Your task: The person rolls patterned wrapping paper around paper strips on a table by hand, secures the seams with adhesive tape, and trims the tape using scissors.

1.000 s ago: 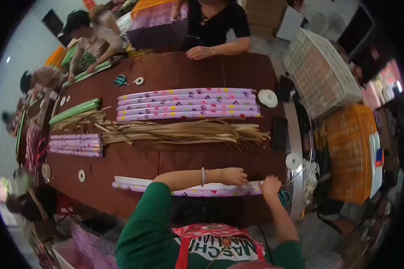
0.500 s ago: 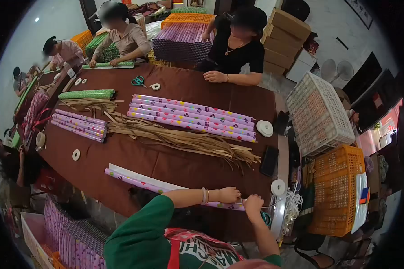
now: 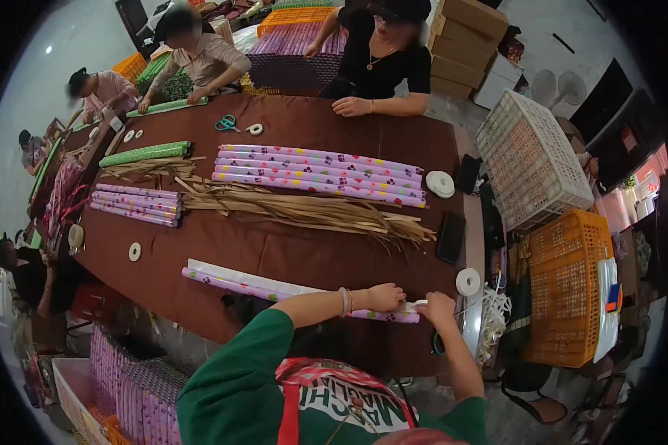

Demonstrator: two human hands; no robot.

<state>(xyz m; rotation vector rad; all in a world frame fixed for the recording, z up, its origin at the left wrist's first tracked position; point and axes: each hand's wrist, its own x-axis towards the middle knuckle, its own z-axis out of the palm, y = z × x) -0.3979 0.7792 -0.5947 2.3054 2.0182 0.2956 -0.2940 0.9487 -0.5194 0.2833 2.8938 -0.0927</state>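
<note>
A purple patterned roll [image 3: 237, 286] with a white strip of its sheet showing lies near the front edge of the brown table. My left hand [image 3: 385, 297], bracelets on its wrist, is closed over the roll's right part; what its fingers pinch is hidden. Just right of it, my right hand [image 3: 441, 307] is closed at the roll's right end. Between the fingertips shows a small white piece [image 3: 417, 303], too small to identify. Teal scissors [image 3: 438, 343] are partly visible beneath my right forearm.
Brown strips [image 3: 304, 213] lie mid-table, with purple rolls [image 3: 319, 175] behind. A phone [image 3: 450, 237] and white tape roll [image 3: 467, 282] are at right. Crates [image 3: 568, 285] stand beyond the table. A co-worker's hand [image 3: 353, 107] rests on the far edge; others work at left.
The head view has swung and shifted. Both hands remain close together at the roll's right end, with a white piece now showing between them. The co-worker across still rests a hand on the table.
</note>
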